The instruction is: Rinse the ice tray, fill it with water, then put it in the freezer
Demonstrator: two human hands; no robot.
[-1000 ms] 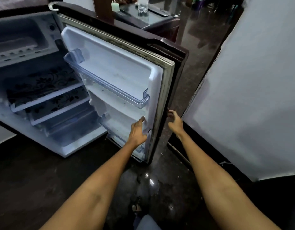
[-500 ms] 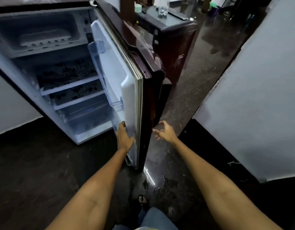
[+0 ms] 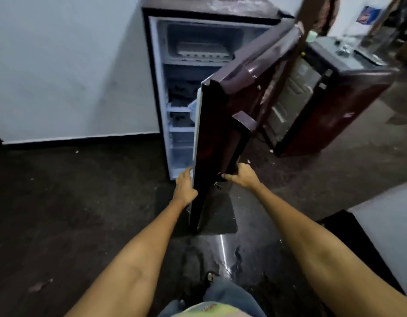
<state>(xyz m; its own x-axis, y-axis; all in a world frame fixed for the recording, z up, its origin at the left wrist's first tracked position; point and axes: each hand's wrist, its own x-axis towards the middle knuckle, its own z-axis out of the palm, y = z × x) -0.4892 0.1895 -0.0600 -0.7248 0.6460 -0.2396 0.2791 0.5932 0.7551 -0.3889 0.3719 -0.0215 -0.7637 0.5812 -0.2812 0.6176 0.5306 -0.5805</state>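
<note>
Dark maroon, glossy metal is what both hands are on: the left hand (image 3: 185, 187) lies along the pale inner edge of the fridge door (image 3: 223, 143) with its fingers pressed to it, while the right hand (image 3: 242, 176) curls round the door's outer edge low down, thumb pointing inward across the front. The door stands roughly half shut, cutting off the right side of the fridge (image 3: 156, 88) interior. Above it, in the freezer compartment (image 3: 204, 35) at the top, the ice tray (image 3: 201, 49) lies flat on the compartment floor, a long whitish tray with a row of rounded cells showing along its near side; whether it holds water is too blurred to tell, though it probably does. Judged from this, the rinsing and filling seem done and the tray is already placed, so only closing the door appears to remain. Beyond the door a second maroon cabinet (image 3: 330, 106) stands on the dark floor (image 3: 83, 202), which shines wet near the person's feet.
</note>
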